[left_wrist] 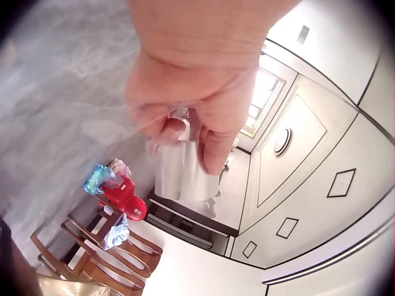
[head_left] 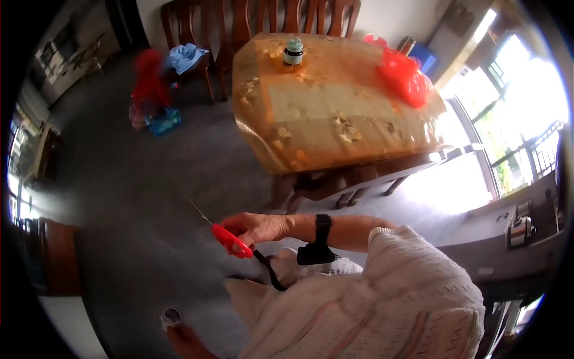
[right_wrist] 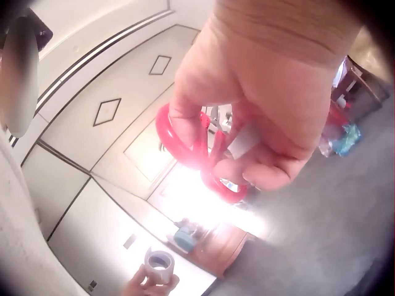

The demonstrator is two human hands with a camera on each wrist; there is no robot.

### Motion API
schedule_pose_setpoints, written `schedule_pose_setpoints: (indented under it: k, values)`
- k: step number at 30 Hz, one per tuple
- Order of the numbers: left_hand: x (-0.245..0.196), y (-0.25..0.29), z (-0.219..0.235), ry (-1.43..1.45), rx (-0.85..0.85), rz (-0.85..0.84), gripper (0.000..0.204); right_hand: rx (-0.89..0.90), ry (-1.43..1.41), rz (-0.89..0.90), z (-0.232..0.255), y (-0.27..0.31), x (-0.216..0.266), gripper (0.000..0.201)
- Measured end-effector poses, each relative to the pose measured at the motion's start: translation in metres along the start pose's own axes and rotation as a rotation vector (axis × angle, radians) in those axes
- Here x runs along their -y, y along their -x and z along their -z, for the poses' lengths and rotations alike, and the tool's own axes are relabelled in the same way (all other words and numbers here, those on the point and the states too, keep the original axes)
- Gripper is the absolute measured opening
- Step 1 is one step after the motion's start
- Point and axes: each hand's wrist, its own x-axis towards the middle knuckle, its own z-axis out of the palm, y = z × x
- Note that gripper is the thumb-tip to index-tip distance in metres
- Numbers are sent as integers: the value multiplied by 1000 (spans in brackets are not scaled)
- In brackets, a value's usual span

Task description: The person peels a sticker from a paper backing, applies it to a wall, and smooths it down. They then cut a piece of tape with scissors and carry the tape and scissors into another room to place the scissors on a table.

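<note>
My right hand (head_left: 263, 227) holds a pair of scissors with red handles (head_left: 230, 240). The slim metal blades point up and left over the floor in the head view. Up close in the right wrist view, fingers and thumb sit around the red scissor loops (right_wrist: 179, 150). Low in the head view, my left hand (head_left: 188, 343) pinches a roll of tape (head_left: 169, 323) by its edge. The left wrist view gives the tape roll (left_wrist: 185, 179) from its pale, shiny side, with thumb and fingertips on it. Scissors and tape are well apart.
A table (head_left: 317, 102) with a patterned cover bears a jar (head_left: 293, 52) and a red plastic bag (head_left: 406, 78). Behind it stands a wooden bench (head_left: 263, 18). Blue cloth (head_left: 186, 58) lies on a chair; red and blue bags are beside it. A light bench (head_left: 382, 173) lines the table's near side.
</note>
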Motion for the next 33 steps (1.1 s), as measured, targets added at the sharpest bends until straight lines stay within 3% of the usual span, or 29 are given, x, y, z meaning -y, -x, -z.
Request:
schedule_pose_setpoints:
  k: [2,4,6,7,9,10,12,13,16,18,20,21,24,26,28,30,33]
  values:
    - [-75,-63,15,1333,188,973,31,-134,41,48,-2,-15,6,45]
    - [-43,-103,-17,1255,346,936,28,-200,30,78,18,-43,-3,46]
    - [27,-138,-66,940,419,407,12,-290,10,136,29,-65,-2,45]
    - [18,-162,-69,942,435,410,12,-348,-18,100,30,-74,2,45]
    - [-26,-221,-82,1529,506,769,18,-379,-23,132,30,-92,10,45]
    - [-17,-243,-98,1538,525,768,18,-400,-29,165,34,-100,14,45]
    - [8,-285,-130,1595,753,631,16,-496,-44,187,47,-112,20,44]
    - [-7,-305,-139,1538,782,630,13,-570,-59,211,54,-116,21,43]
    - [-5,-345,-186,1547,825,726,12,-784,-97,287,78,-113,38,40]
    - [-9,-359,-223,1611,875,691,10,-951,-155,266,95,-109,54,40]
    - [-25,-374,-253,1620,865,818,9,-999,-190,288,123,-115,65,41]
    - [-35,-383,-264,1546,850,883,10,-997,-166,295,137,-123,70,41]
    - [-53,-411,-278,1613,819,864,9,-998,-136,253,172,-167,80,41]
    - [-48,-427,-288,1571,753,852,5,-782,-154,174,204,-205,90,40]
    - [-55,-464,-291,1467,678,816,7,-689,-111,84,226,-265,112,42]
    - [-78,-447,-269,1462,614,823,7,-519,-64,83,238,-273,115,42]
    - [-45,-462,-283,1428,485,895,12,-355,67,-35,270,-358,127,47]
